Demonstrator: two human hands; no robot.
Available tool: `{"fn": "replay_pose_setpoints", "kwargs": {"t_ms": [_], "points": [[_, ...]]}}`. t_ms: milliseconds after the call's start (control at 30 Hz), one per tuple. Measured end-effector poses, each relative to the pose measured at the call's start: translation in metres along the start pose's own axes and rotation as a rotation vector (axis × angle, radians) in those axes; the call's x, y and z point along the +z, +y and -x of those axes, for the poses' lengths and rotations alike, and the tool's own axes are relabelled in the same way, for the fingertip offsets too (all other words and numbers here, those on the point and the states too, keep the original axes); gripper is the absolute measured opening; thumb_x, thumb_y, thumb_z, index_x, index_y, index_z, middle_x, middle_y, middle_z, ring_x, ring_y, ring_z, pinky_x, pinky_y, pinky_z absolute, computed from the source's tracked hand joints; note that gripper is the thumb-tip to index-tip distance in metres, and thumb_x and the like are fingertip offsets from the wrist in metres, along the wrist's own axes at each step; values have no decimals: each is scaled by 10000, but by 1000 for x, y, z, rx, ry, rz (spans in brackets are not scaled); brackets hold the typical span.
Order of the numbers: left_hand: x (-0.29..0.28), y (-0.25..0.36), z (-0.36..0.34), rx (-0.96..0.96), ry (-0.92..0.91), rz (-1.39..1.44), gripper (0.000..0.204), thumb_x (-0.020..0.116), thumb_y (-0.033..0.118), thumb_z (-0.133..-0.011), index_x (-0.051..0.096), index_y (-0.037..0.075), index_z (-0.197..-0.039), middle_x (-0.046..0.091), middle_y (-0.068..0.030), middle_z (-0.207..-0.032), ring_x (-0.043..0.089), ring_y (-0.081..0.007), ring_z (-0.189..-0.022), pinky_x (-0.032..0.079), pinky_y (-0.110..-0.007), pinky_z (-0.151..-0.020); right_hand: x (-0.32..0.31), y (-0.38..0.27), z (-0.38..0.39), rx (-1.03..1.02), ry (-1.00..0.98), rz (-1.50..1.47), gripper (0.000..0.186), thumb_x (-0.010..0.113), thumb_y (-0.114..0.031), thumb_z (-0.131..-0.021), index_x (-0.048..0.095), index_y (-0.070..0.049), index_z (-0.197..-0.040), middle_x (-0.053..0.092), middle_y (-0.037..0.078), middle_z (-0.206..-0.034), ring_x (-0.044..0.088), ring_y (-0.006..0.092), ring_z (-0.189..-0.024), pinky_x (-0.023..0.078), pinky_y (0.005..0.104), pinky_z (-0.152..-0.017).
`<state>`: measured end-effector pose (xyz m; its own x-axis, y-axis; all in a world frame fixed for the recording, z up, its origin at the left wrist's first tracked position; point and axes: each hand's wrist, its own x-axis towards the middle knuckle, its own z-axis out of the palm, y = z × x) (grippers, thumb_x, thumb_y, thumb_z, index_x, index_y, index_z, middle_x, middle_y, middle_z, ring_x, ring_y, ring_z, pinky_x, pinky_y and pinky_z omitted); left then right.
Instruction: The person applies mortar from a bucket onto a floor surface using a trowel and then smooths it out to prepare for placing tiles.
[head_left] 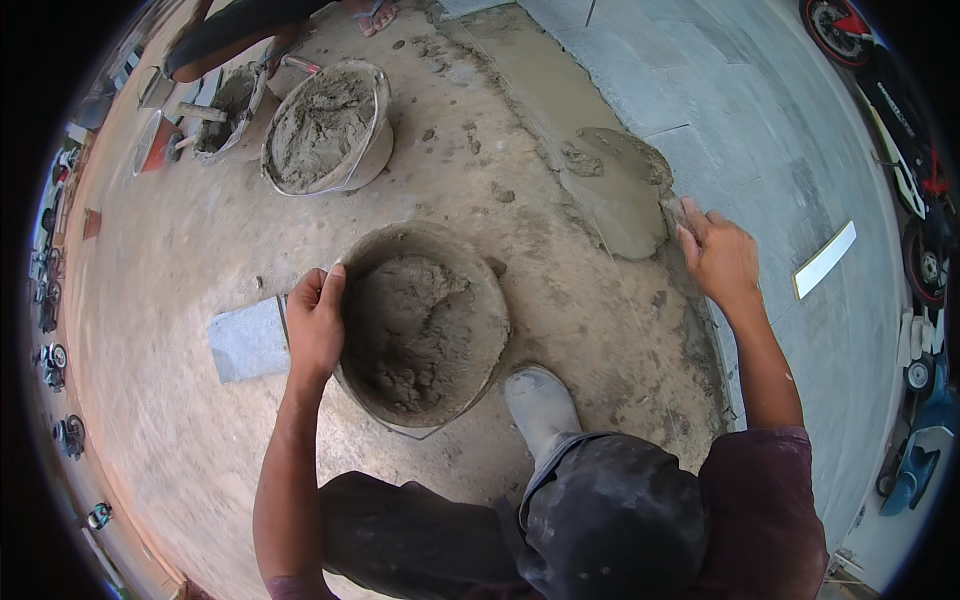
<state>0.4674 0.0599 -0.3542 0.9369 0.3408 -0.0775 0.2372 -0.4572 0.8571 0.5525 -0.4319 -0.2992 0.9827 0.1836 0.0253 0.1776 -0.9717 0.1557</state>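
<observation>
My left hand point(318, 305) grips the left rim of a bucket point(492, 355) holding wet grey mortar point(405, 335). Beside that hand lies a grey slab point(247, 340) on the ground. My right hand point(718, 250) is closed on a mortar-coated tool point(675, 212), mostly hidden by the fingers, at the edge of a long strip of smooth wet mortar point(610, 200). That strip runs along the edge of pale grey paving point(770, 170).
Above left are a heaped mortar bucket point(325, 130), another container point(235, 115) and an orange bucket point(158, 145). Another person's foot point(370, 15) shows at top. A white strip point(825, 260) lies on the paving. Motorbikes point(925, 262) line the far right. My boot point(535, 405) stands below the bucket.
</observation>
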Motion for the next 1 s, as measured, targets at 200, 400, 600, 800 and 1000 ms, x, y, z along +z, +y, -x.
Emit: {"fn": "replay_pose_setpoints", "kwargs": {"t_ms": [200,400,600,800,1000], "points": [[-1,0,-1,-9,-4,32,456,624,296,-1066,438,80,-709,386,74,-679,326,-49,-677,304,-285,-578,17,-2,-35,-4,-61,-656,359,646,-297,-990,730,-37,-1223,672,163,-735,662,264,-699,520,422,-692],[-2,-4,0,0,-2,11,455,622,291,-1066,434,82,-709,381,76,-675,321,-50,-668,299,-288,-571,29,12,-29,123,-370,-677,338,597,-309,-1037,724,-2,-1100,609,56,-682,554,151,-539,475,352,-560],[-2,-4,-2,-16,3,34,462,618,282,-1068,417,85,-702,368,75,-672,313,-52,-661,291,-290,-562,17,35,-5,153,-376,-695,326,583,-326,-1052,719,-32,-1082,549,-3,-643,515,98,-491,425,306,-471],[4,0,-1,-25,-13,56,460,606,279,-1078,400,93,-711,356,76,-686,310,-50,-672,287,-285,-569,23,-3,-46,277,-516,-799,344,557,-345,-1070,714,-40,-1103,537,-1,-634,519,86,-473,408,304,-434],[-2,-12,0,-59,-5,81,456,600,279,-1083,397,102,-716,349,79,-696,300,-46,-675,276,-281,-568,8,38,19,159,-457,-686,371,554,-364,-1072,716,-41,-1156,531,-3,-629,509,77,-460,406,293,-427]]}}
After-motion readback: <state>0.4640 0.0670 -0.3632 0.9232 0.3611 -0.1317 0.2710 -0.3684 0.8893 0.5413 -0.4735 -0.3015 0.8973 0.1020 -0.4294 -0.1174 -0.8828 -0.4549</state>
